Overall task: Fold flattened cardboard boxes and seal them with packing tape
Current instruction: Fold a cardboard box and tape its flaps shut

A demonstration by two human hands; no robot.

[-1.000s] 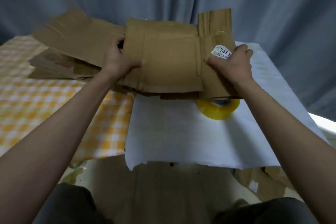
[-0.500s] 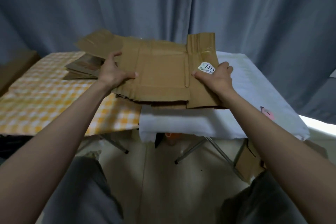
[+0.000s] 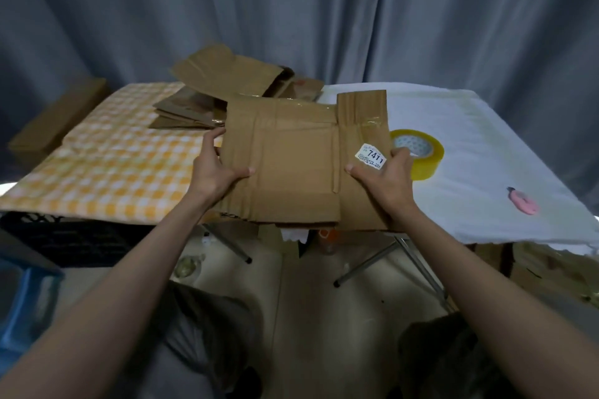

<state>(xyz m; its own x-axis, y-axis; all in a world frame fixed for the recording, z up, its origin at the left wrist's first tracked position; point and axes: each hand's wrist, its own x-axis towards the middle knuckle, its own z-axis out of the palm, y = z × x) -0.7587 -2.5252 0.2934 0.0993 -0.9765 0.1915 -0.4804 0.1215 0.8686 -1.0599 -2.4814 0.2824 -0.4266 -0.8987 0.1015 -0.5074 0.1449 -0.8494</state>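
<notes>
You hold the flat box over the near table edge, long axis left-right. Left hand pinches its left edge, right hand its right; tape roll sits just beyond your right hand.

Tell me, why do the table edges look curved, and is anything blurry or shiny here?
Head view: the wide-angle lens bows the table edges; the corners are dim and soft; the box, held by the left hand and right hand, is sharper, its label readable; old tape on it glints.
</notes>
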